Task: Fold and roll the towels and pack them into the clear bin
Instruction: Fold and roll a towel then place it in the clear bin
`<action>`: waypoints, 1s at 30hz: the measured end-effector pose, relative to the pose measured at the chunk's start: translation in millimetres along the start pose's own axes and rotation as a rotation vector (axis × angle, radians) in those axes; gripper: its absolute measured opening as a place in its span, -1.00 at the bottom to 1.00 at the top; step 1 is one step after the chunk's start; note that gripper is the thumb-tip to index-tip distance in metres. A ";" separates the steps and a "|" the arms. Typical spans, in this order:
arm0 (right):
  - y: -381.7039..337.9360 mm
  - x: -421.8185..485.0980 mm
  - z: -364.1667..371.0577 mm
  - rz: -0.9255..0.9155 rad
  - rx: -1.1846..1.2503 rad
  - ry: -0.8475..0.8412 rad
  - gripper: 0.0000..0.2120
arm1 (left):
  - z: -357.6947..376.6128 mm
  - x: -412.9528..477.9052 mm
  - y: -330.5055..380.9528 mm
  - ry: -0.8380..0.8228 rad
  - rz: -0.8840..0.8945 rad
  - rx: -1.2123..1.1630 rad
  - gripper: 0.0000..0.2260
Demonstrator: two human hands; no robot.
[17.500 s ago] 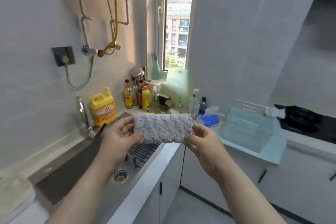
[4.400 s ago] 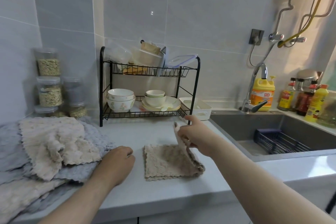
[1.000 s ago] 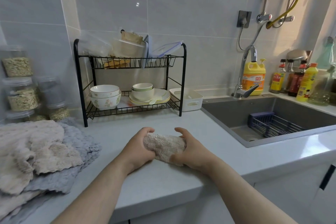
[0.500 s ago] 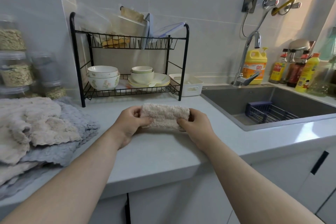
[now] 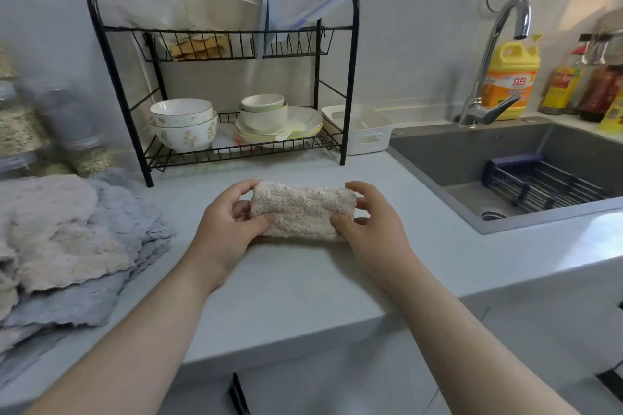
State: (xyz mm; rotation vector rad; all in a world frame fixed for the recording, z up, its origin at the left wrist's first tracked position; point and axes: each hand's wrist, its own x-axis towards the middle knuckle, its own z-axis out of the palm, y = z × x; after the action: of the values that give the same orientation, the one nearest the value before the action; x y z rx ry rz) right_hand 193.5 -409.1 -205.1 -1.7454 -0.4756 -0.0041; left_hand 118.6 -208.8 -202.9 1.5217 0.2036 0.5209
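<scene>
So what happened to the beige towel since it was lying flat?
The beige towel lay flat on the counter while the right hand folded it over. Now it is rolled up, and the left hand and right hand each grip one end. The towel pile and the dish rack stayed put.

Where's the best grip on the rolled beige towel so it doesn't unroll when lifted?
Probably its two short ends, one hand from each side. The rolled towel is soft and lies with its long axis left to right. The left hand and right hand clamp those ends, thumbs on the near face and fingers over the far side, pinning the layers.
</scene>
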 end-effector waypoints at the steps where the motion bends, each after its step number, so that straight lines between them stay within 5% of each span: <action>1: -0.9 -2.1 0.3 0.010 0.003 -0.006 -0.60 | 0.1 -0.1 0.2 0.013 -0.004 0.009 -0.53; 6: -30.0 3.6 -13.1 0.114 0.032 -0.002 -0.64 | 19.9 5.4 25.1 0.015 -0.057 0.092 -0.53; 14: -185.9 43.8 -116.2 0.218 0.058 0.162 -0.59 | 96.4 55.6 190.9 -0.128 -0.128 -0.067 -0.65; 21: -277.0 3.9 -254.9 0.236 0.064 0.343 -0.64 | 215.6 45.9 291.1 -0.499 -0.105 -0.142 -0.63; 30: -282.5 -96.8 -449.1 0.248 0.319 0.805 -0.66 | 436.4 -23.2 326.1 -0.855 -0.112 -0.222 -0.64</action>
State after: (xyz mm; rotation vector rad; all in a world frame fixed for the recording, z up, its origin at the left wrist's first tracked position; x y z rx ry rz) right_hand 129.3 -818.0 140.5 -1.3343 0.3161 -0.4164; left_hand 227.0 -620.7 137.5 1.3826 -0.4182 -0.2157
